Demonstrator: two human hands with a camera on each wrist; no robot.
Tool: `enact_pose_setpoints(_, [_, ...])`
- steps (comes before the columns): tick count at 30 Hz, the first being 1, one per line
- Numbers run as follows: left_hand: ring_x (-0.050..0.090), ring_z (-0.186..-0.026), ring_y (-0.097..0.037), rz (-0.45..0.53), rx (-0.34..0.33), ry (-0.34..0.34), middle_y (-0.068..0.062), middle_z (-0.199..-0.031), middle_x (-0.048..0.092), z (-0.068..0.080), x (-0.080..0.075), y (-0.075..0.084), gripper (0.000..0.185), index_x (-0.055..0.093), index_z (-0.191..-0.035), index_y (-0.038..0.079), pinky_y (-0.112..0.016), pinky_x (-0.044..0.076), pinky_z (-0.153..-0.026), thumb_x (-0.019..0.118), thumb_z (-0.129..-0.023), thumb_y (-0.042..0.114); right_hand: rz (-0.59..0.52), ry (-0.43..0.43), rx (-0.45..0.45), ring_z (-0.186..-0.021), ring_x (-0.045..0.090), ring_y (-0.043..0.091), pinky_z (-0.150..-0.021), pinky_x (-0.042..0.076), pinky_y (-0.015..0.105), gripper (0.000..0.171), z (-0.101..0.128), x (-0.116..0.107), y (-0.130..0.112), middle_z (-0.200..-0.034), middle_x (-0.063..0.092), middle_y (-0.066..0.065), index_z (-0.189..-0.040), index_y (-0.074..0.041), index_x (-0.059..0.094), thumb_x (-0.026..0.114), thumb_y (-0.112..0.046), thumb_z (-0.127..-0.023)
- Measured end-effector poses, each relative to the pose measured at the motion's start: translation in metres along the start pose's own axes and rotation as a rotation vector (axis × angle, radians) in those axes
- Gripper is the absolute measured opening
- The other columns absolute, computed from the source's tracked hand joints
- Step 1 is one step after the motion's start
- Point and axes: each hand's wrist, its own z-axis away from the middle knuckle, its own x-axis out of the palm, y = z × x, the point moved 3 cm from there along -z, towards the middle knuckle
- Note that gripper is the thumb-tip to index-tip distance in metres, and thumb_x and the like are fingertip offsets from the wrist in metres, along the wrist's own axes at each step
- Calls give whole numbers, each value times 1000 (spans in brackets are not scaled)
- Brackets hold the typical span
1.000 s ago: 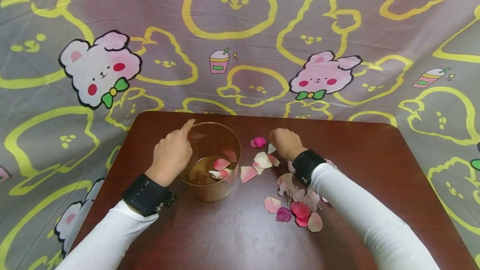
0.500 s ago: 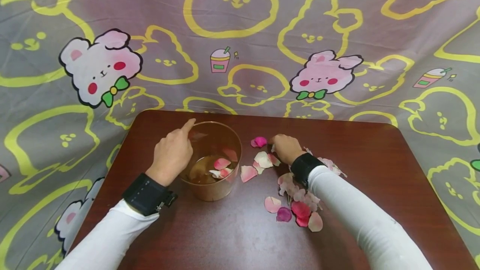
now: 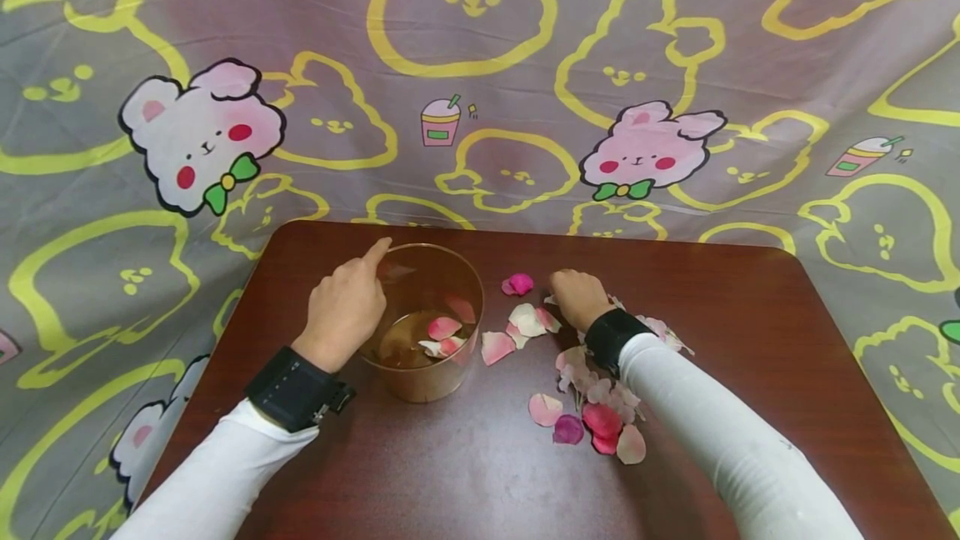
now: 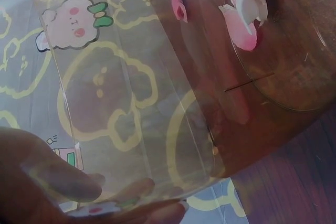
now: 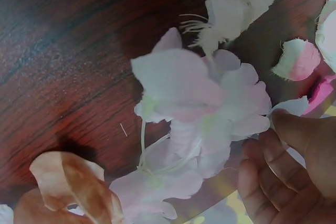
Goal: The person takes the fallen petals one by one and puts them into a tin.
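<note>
My left hand grips the rim of a clear, amber-tinted bucket; in the left wrist view, its thumb and fingers lie on either side of the plastic. Pink and white petals lie at the bottom of the bucket. To the right, my right hand is low over the table with curled fingers. A pale petal is pinched at its fingertips in the right wrist view. Right beside that hand lies a bunch of pale pink cloth blossoms, partly under the forearm in the head view.
Loose white and pink petals lie between bucket and right hand, with a magenta petal behind them. Nearer are pink, purple and red petals and more blossoms. A patterned cloth hangs behind the brown table.
My right hand shifted left to the pale petal, then back slightly right; the petal that lay left of it is now at its fingertips. My left hand and the bucket stay put.
</note>
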Motion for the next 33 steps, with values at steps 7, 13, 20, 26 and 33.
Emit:
enact_pose_setpoints(7, [54,-53,-30,1,4,6,-19,-79,62,1,0,0,55,47,-150,14,-38,38,-43,48,-96,5,4,8,5,-87,72,31,-74,58,48,14,0,0,1,-90,73,9,-83,-9,70,62,-5,-94])
enact_pose_setpoints(13, [52,-51,-29,2,8,11,-18,-77,61,1,0,0,54,47,-150,14,-36,36,-43,49,-96,5,-25,34,5,-90,72,30,-75,58,48,11,-1,-2,1,-93,74,9,-90,-10,72,62,-6,-95])
enact_pose_setpoints(20, [56,-54,-33,1,10,20,-19,-80,63,0,0,0,54,48,-149,14,-39,40,-44,48,-96,5,-94,85,-13,-93,72,26,-74,58,46,9,-3,-14,-6,-95,74,7,-98,-10,74,66,-9,-95])
enact_pose_setpoints(26, [59,-57,-35,-1,10,18,-20,-82,64,0,1,0,54,48,-149,14,-42,42,-45,48,-96,5,-179,111,-9,-91,69,24,-75,57,42,9,-3,-34,-16,-95,73,7,-101,-9,73,67,-14,-96])
enact_pose_setpoints(33, [60,-58,-37,-7,13,26,-21,-82,64,1,1,0,54,48,-149,14,-43,43,-46,48,-96,5,-290,183,-33,-87,67,22,-73,55,42,9,-2,-57,-30,-96,71,6,-102,-11,71,64,-14,-97])
